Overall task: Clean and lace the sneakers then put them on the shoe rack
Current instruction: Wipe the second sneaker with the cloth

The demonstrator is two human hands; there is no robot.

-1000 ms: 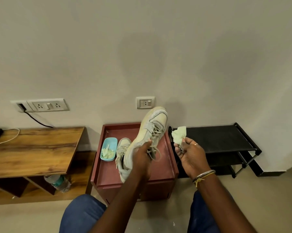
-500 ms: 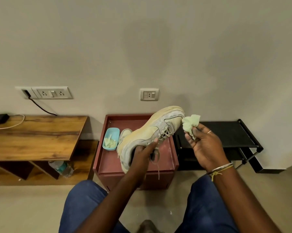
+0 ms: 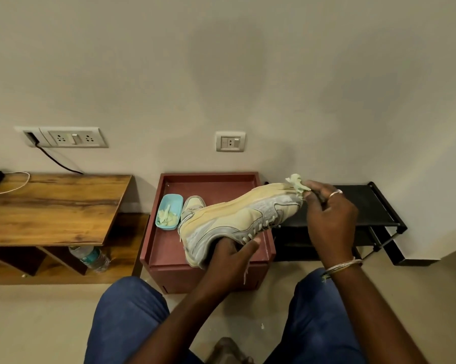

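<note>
Cream-and-grey lace-up sneaker [image 3: 237, 219]: we hold it tilted above the maroon box-shaped stand [image 3: 166, 248], its toe past the stand's right rim toward the black metal shoe rack [image 3: 374, 206]. Our left hand [image 3: 232, 258] grips its heel end. Our right hand [image 3: 329, 214] pinches a crumpled pale green wipe [image 3: 296, 183] against the toe. The second pale sneaker [image 3: 192, 206] lies on the stand just beside a light blue plastic tub [image 3: 173, 206]. The clear water bottle [image 3: 91, 257] has a label too small for us to read.
</note>
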